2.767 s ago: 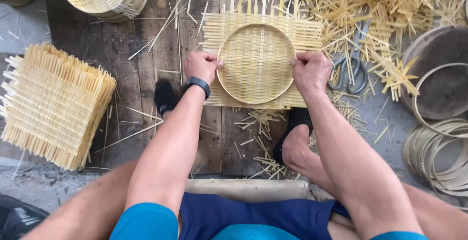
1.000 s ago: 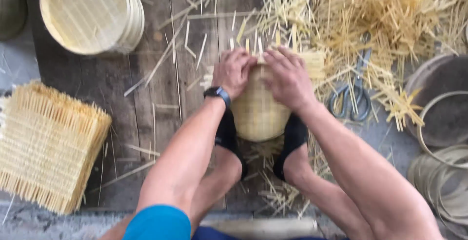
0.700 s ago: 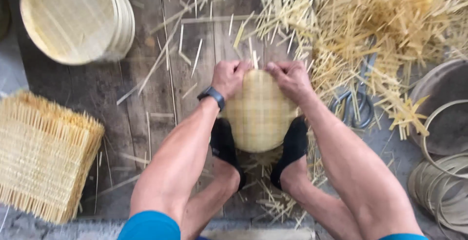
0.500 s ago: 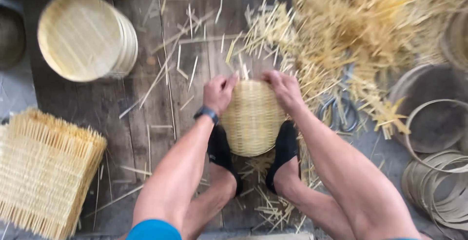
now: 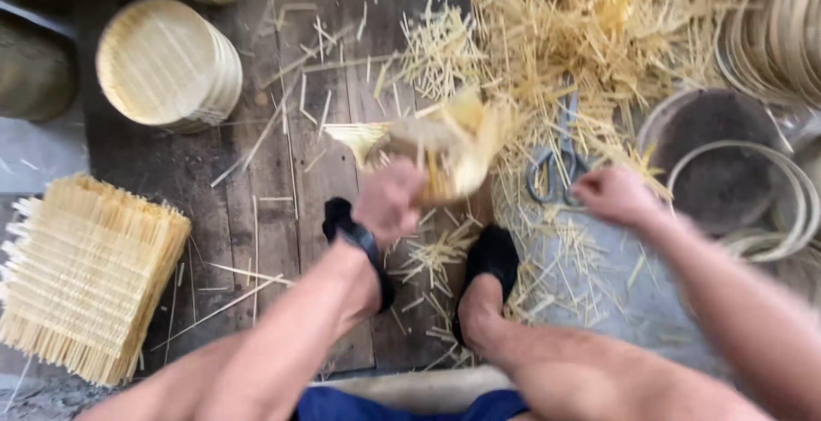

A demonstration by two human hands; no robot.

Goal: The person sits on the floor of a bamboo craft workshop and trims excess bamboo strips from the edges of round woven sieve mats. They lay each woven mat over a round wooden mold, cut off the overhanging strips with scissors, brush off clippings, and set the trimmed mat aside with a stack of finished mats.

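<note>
My left hand (image 5: 389,203) grips a pale woven bamboo basket piece (image 5: 445,143) and holds it up above the wooden boards, blurred by motion, with loose strip ends sticking out. My right hand (image 5: 617,196) is off the piece, fingers curled, hovering to the right near a pair of metal scissors (image 5: 556,164) that lies among bamboo strips. Both of my feet in black socks (image 5: 492,254) rest on the boards below the piece.
A stack of square woven bamboo mats (image 5: 81,275) lies at the left. A stack of round woven trays (image 5: 167,62) sits at upper left. A heap of loose bamboo strips (image 5: 599,36) covers the upper right, beside a dark round bowl (image 5: 727,160) and bamboo hoops (image 5: 782,32).
Both hands were pressing the woven piece down between my feet. Now my left hand has lifted it off the boards, and my right hand has let go and moved right.
</note>
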